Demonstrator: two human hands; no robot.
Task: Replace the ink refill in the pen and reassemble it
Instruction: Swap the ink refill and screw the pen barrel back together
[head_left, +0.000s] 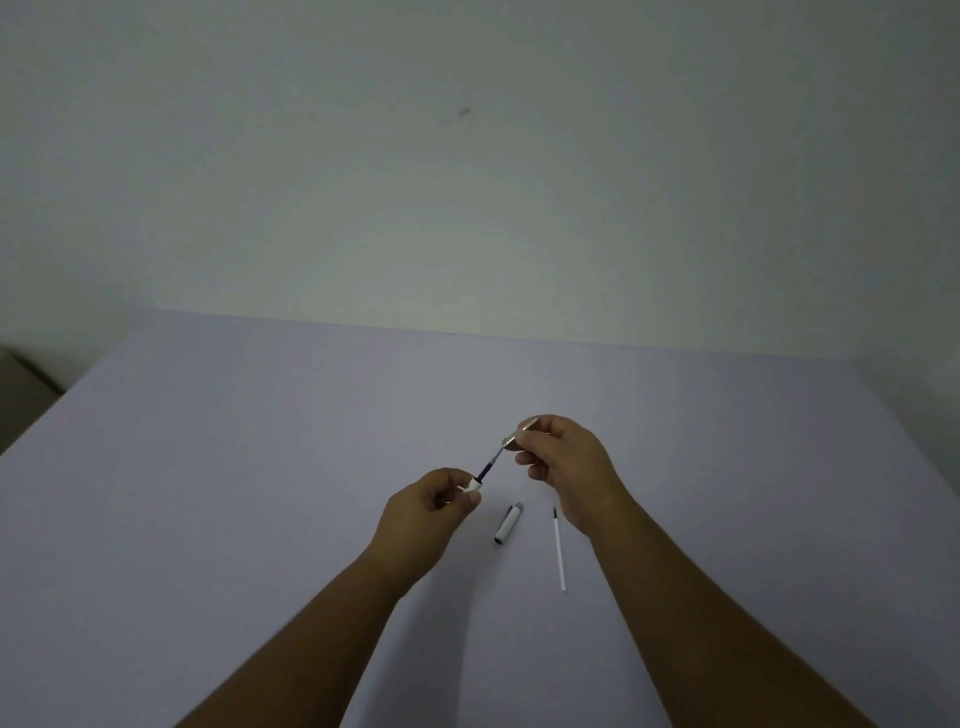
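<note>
My left hand (431, 512) is closed around the white pen barrel (471, 486), of which only the open end shows. A dark ink refill (490, 465) runs from that end up to the silver tip section (517, 435), which my right hand (563, 460) pinches between thumb and fingers. Both hands hover just above the table. The white pen cap (508, 523) with a dark clip lies on the table below the hands. To its right lies a thin white refill (559, 550) with a dark tip pointing away from me.
The pale lavender table (260, 493) fills the lower view and ends at a plain wall. A dark object (21, 395) sits beyond the table's left edge.
</note>
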